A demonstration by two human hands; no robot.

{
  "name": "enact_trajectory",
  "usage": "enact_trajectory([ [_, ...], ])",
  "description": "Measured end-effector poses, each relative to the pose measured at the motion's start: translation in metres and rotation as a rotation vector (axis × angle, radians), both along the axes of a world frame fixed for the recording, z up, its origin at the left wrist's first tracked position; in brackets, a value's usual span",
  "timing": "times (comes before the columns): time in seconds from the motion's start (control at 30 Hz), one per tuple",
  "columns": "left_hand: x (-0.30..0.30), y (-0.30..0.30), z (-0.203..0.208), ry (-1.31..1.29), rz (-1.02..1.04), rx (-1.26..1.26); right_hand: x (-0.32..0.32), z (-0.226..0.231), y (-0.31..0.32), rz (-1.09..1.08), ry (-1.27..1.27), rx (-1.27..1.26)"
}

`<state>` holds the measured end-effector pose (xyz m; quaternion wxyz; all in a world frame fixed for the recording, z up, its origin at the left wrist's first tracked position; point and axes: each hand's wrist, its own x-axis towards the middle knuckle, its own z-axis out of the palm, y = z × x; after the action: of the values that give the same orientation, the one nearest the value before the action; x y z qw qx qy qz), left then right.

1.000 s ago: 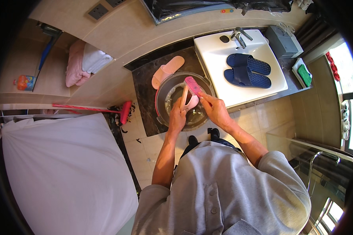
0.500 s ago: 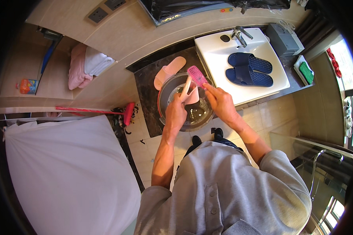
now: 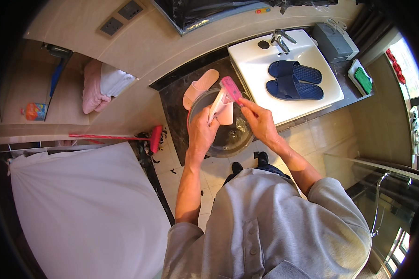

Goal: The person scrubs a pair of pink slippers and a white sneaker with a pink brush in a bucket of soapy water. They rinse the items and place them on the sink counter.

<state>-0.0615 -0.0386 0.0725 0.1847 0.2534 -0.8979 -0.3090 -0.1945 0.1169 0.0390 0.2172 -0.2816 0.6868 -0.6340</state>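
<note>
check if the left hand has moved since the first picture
Yes. Judged against the fixed white sink, the left hand has shifted left, away from it and nearer the left side of the basin.

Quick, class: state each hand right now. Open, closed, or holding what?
Left hand: closed, holding a pink slipper.
Right hand: closed, holding a pink brush.

The brush (image 3: 229, 86) I grip is hot pink; the slipper (image 3: 225, 116) I hold is pale pink, like the second slipper (image 3: 202, 87). My shirt (image 3: 223, 232) is plain grey, the basin (image 3: 233, 149) darker grey, the sink (image 3: 252, 69) white, the counter (image 3: 173, 104) dark and marbled. The navy slippers (image 3: 293, 88) show lattice-patterned footbeds; the broom (image 3: 156, 138) is red.
</note>
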Motion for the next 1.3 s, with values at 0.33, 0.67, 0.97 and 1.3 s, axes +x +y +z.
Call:
enact_trajectory([
  [0.33, 0.018, -0.001, -0.028, -0.13, 0.06, 0.032, 0.048, 0.001, 0.023, 0.258, 0.511, 0.204],
  [0.67, 0.03, 0.011, -0.037, -0.192, -0.02, -0.071, 0.008, -0.026, 0.01, 0.166, 0.213, 0.223],
  [0.97, 0.025, 0.011, -0.049, -0.167, -0.022, -0.099, 0.041, -0.021, 0.019, 0.23, 0.25, 0.202],
  [1.3, 0.03, 0.003, -0.049, -0.244, -0.026, 0.017, 0.017, -0.054, 0.006, 0.129, 0.178, 0.275],
])
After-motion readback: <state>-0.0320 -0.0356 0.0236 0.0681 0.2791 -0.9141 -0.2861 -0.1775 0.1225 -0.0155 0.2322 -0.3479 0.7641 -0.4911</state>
